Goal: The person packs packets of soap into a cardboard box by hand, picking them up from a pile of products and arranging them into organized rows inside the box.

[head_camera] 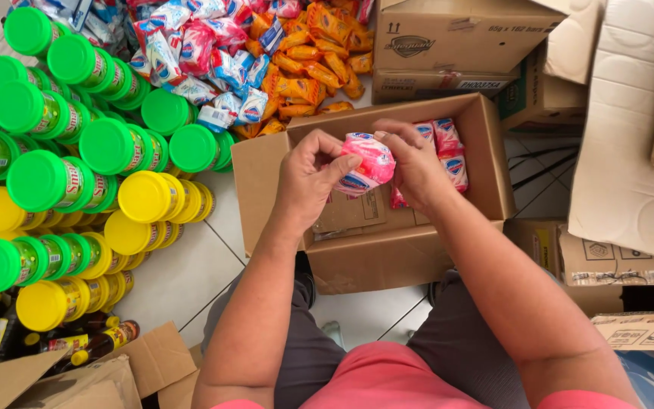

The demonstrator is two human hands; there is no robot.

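A pink soap packet point(370, 160) is held up over the open box point(266, 182), clamped between both hands. Its long axis runs on a slant, from lower left near the left thumb up to the right, where its rounded pink end points toward the right hand; the lower left end shows a blue and white patch.

The left hand point(308, 178) grips it from the left, thumb on the near face and fingers point(325, 144) curled over the top edge. The right hand point(415, 163) closes on the right end, its fingers point(391, 130) bent over the top and touching the wrapper. Both sets of fingers are shut on the packet, not spread.

Just beyond the right fingers, in the far right corner of the box, a few more pink packets point(448, 148) stand on end, leaning against the wall. Below the held packet the bare cardboard bottom of the box shows.

Beyond the left fingers, on the tiled floor point(191, 273), lies a heap of orange packets point(308, 57) and red, blue and white packets point(198, 49). Farther left are bottles lying stacked, with green caps point(39, 182) and yellow caps point(145, 197). To the right of the right hand, well apart, stand more cartons point(630, 151).
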